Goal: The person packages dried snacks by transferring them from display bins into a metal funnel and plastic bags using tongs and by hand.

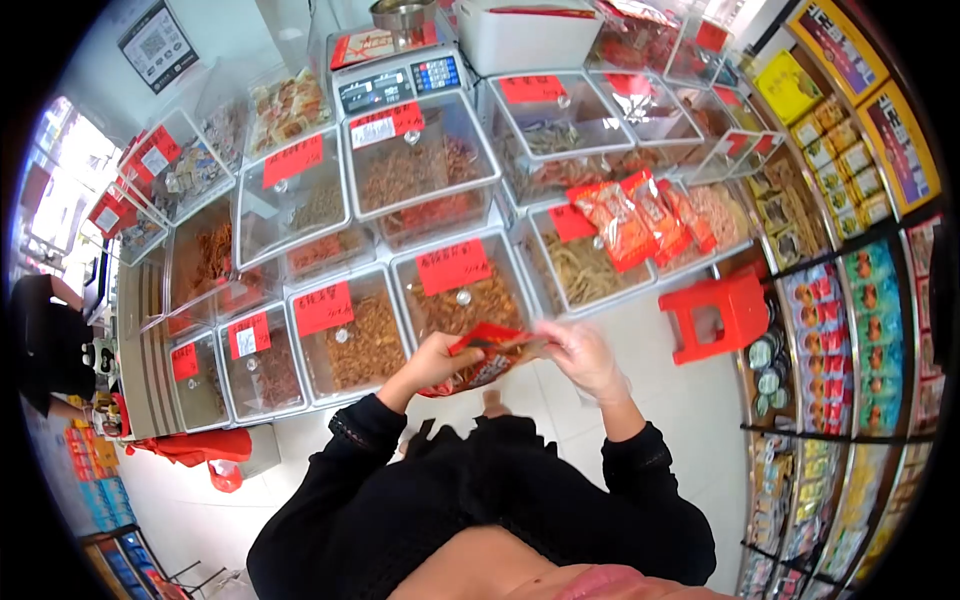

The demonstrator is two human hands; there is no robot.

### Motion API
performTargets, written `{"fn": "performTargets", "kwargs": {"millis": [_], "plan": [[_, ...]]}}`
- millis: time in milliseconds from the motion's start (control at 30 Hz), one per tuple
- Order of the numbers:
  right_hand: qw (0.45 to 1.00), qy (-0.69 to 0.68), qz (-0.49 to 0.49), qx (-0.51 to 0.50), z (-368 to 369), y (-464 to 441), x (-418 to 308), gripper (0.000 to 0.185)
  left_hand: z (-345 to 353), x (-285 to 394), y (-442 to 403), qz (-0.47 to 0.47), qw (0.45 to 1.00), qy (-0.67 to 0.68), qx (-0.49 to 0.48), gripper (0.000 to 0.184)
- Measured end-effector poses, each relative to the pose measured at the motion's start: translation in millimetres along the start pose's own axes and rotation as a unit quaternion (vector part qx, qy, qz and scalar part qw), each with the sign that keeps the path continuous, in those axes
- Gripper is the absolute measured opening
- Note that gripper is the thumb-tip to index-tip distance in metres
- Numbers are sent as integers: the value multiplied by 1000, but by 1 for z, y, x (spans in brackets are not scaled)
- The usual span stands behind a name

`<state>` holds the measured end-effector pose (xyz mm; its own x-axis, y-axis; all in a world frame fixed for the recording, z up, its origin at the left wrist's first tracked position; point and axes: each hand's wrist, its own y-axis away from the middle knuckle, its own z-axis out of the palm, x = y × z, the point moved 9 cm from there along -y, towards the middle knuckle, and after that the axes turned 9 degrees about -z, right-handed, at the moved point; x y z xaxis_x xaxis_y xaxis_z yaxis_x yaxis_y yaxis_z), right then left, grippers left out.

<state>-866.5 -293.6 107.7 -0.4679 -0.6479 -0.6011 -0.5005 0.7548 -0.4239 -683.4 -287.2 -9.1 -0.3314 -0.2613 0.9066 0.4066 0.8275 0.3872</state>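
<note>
A red snack packet [483, 362] is held in front of my body, at the front edge of the bin counter. My left hand [432, 362] is closed on its left side. At its upper right corner is my right hand [583, 362], fingers pressed together on the edge; it looks covered by a clear glove and is slightly blurred. Beyond the packet stands a lidded bin [462, 290] of brown food with a red label. Several red-orange packets [618, 222] lie on the bins to the right.
Clear-lidded bins [350, 335] fill the counter, with a scale [398, 88] behind them. A red stool [718, 312] stands on the floor at right, beside shelves of packaged goods [820, 340]. Another person [45, 340] in black is at far left.
</note>
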Motion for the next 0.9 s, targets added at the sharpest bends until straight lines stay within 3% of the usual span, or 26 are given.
{"fn": "performTargets", "kwargs": {"millis": [67,133,200,267,300,333,367,400,433,467,533,567,600,633,667,733,800,867,900], "plan": [[984,7,94,-149,16,21,62,36,13,31,-20,-32,999,-14,3,23],[987,33,75,-135,6,20,87,30,26,45,-30,-134,990,-41,-21,23],[990,55,60,-113,-4,16,106,24,34,31,-55,-117,992,-38,-3,22],[985,-66,154,-39,-20,17,140,38,31,20,-76,-53,997,15,57,22],[989,-47,137,33,-42,15,142,56,30,16,-82,-73,990,113,52,22],[988,-48,145,31,-42,21,148,56,25,27,-86,-43,978,186,80,21],[935,-243,240,94,-32,42,169,63,23,17,-97,-52,962,255,83,20],[832,-424,323,155,-14,66,188,70,22,6,-109,-62,940,324,89,18],[815,-498,293,44,12,69,190,65,24,4,-117,-99,914,387,76,18],[813,-499,297,42,28,82,197,65,28,3,-125,-132,883,446,64,17],[694,-625,357,22,69,86,185,54,33,-10,-158,-136,851,501,79,16],[695,-624,356,19,79,90,198,54,43,-35,-183,-140,841,521,37,15],[658,-641,389,69,94,102,220,47,53,-47,-197,-145,829,540,-7,15],[618,-654,421,119,100,111,233,40,59,2,-188,-119,826,550,-27,21],[618,-652,423,118,102,117,242,40,52,6,-190,-92,868,485,53,42],[666,-602,409,164,83,111,272,33,48,18,-172,-159,898,388,134,64],[811,-406,406,111,68,110,338,35,52,-15,-169,-191,904,359,130,68],[863,-307,394,74,63,97,402,43,58,-52,-156,-224,910,327,122,73],[865,-303,392,77,51,76,376,43,62,-60,-151,-208,922,311,98,72]]}}
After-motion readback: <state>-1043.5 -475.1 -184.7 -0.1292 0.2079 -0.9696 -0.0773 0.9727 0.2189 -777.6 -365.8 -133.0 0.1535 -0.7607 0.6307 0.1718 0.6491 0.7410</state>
